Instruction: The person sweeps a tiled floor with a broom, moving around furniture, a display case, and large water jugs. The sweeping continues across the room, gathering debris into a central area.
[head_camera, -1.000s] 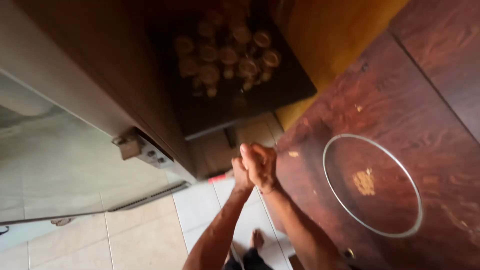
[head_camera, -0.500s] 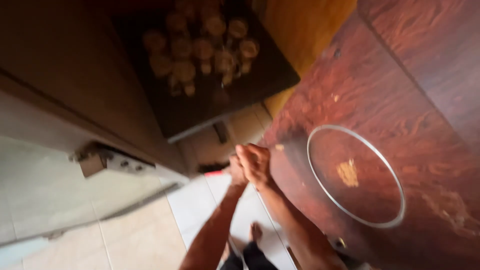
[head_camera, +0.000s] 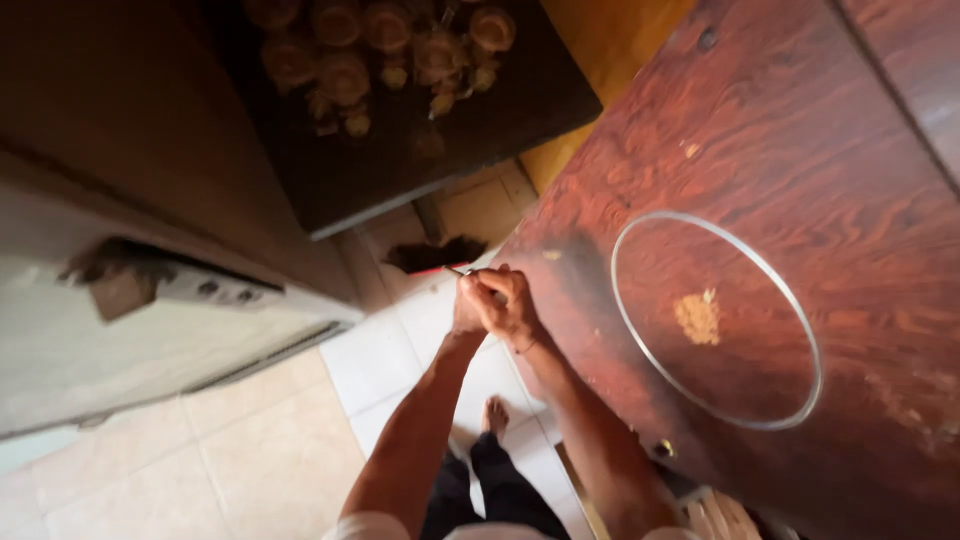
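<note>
My two hands are pressed together in front of me, just off the left edge of a dark red wooden table (head_camera: 780, 150). My right hand (head_camera: 512, 302) wraps over my left hand (head_camera: 468, 312). A thin small metal piece (head_camera: 456, 271) sticks out from between the fingers; which hand grips it I cannot tell. On the table lies a clear glass plate (head_camera: 650, 350) with a small heap of yellowish crumbs (head_camera: 698, 318) in its middle.
A dark tray (head_camera: 480, 130) with several round brownish cup-like pieces (head_camera: 345, 75) sits at the top. A grey-white appliance (head_camera: 150, 330) with knobs stands at the left. Pale floor tiles (head_camera: 250, 460) and my bare foot (head_camera: 494, 414) lie below.
The view has shifted: the tray has slid up and left, the table and plate fill more of the right. My hands stay clasped together at the table's edge.
</note>
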